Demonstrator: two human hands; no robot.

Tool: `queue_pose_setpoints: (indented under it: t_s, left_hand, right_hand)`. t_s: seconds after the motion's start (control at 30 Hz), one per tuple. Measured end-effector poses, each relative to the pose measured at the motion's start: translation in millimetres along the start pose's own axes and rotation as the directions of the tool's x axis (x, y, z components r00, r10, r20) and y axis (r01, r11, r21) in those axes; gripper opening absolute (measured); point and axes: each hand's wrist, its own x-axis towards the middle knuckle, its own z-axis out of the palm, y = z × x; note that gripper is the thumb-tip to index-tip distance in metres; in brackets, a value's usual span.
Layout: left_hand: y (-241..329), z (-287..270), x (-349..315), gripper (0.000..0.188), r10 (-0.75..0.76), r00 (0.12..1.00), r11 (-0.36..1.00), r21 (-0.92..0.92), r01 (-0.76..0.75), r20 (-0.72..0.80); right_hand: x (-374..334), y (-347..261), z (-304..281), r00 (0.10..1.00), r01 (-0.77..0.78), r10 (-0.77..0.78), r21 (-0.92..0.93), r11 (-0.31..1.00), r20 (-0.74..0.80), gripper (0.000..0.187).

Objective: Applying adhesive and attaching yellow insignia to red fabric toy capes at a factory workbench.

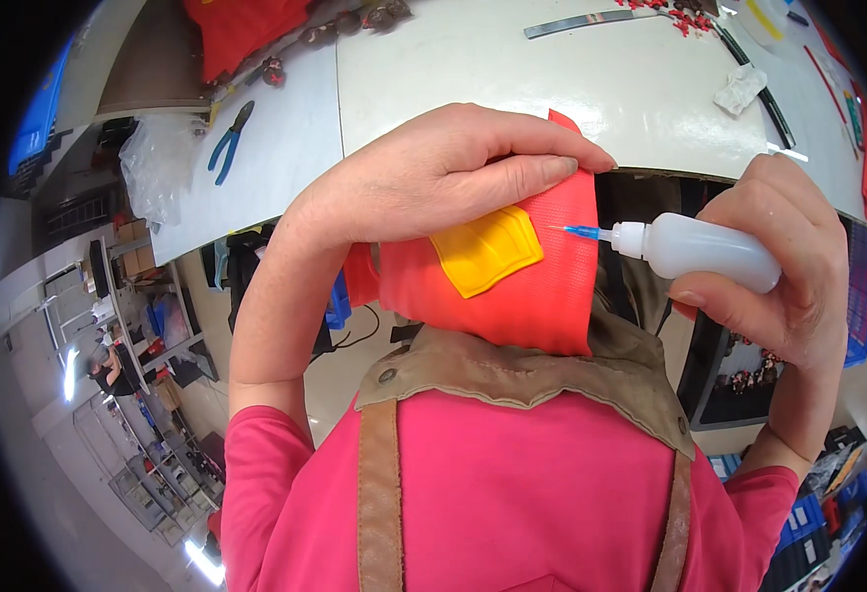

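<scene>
A red ribbed sheet [562, 286], curved like a tube or sleeve, lies across my lap in front of the table edge. On it sits a small yellow patch [488, 251], shaped like a pocket. My left hand [463, 163] lies over the sheet's upper part and grips its edge between thumb and fingers. In my right hand [779, 257] is a white squeeze bottle [715, 254], held on its side. Its thin needle with a blue base [581, 232] points left, at or just above the red surface beside the patch; whether it touches I cannot tell.
Blue-handled pliers [233, 143] and a clear plastic bag [162, 168] lie on the table's left part. A metal strip [591, 22], small red pieces [688, 18] and a crumpled white tissue [741, 91] are farther back. Blue crates [863, 286] stand at the right.
</scene>
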Motion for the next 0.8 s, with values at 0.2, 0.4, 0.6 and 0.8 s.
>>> queue_pose_setpoints:
  t_s: [0.2, 0.4, 0.6, 0.8]
  left_hand:
    - [0.3, 0.7, -0.3, 0.031, -0.006, 1.0, 1.0, -0.006, 0.006, -0.004]
    - [-1.7, 0.5, -1.2, 0.031, 0.0, 1.0, 1.0, -0.008, 0.0, -0.005]
    - [-1.9, 1.3, -1.2, 0.031, -0.01, 1.0, 1.0, -0.012, 0.01, -0.007]
    - [-1.2, 1.1, -1.8, 0.031, -0.038, 0.999, 0.999, -0.002, 0.038, 0.002]
  right_hand:
    - [2.4, 2.8, 3.9, 1.0, -0.007, 0.007, 0.042, 0.999, 0.009, 0.044]
    - [4.9, 1.1, 3.3, 1.0, 0.003, -0.004, 0.026, 1.0, 0.021, 0.044]
    - [7.0, -0.1, 3.0, 1.0, 0.017, -0.018, 0.01, 1.0, 0.025, 0.043]
    - [11.1, -3.4, 2.5, 0.999, 0.042, -0.041, -0.027, 0.999, 0.015, 0.043]
